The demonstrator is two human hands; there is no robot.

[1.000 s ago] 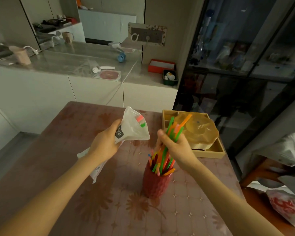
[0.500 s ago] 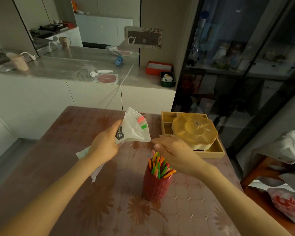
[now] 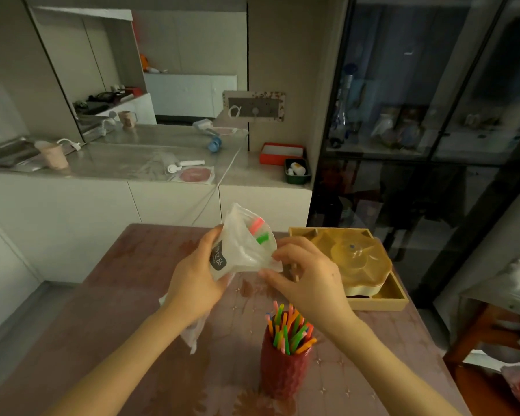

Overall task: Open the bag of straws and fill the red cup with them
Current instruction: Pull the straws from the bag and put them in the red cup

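With my left hand [image 3: 197, 280] clamped on the bag [image 3: 243, 246] above the table [image 3: 126, 295] and my right hand [image 3: 308, 276] pinching its mouth, a careless tug could knock over the straw-filled red cup [image 3: 282, 367] below.

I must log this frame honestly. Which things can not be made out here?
- Head view: how many straws remain in the bag; its cloudy plastic blurs them.
- Bag's lower end, hidden behind the left hand.
- Depth of straws inside the red cup; its wall hides them.
- Right hand fingertips at the bag: contact unclear.
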